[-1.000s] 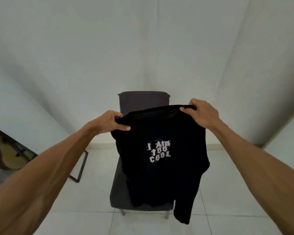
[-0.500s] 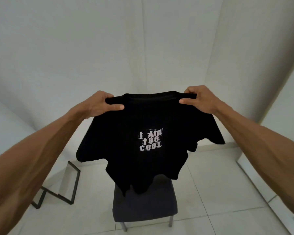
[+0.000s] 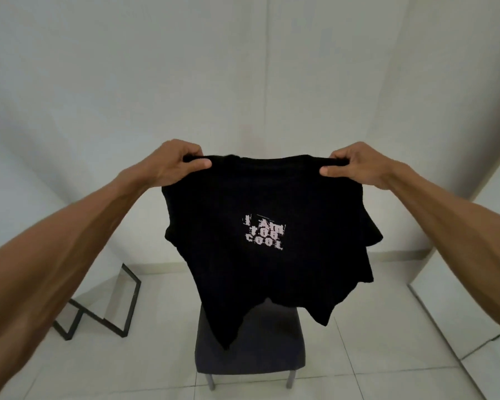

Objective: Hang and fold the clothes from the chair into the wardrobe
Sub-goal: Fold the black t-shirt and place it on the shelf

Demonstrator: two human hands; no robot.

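T-shirt (image 3: 260,241) hangs above the chair (image 3: 251,356), left hand (image 3: 173,166) and right hand (image 3: 358,166) each pinching a shoulder; its uneven hem could drag or one shoulder slip free.

— How are your arms set?

— Both reach forward and up, bare to above the elbow, nearly straight, angling in from the lower corners of the view.

— And your left hand (image 3: 177,164)?

— Knuckles up, fingers curled over, thumb pressed flat beneath them in a pinch.

— Your right hand (image 3: 355,164)?

— Level with the left and well apart from it, in the same closed pinch, thumb pointing inward. Wrists bend slightly downward.
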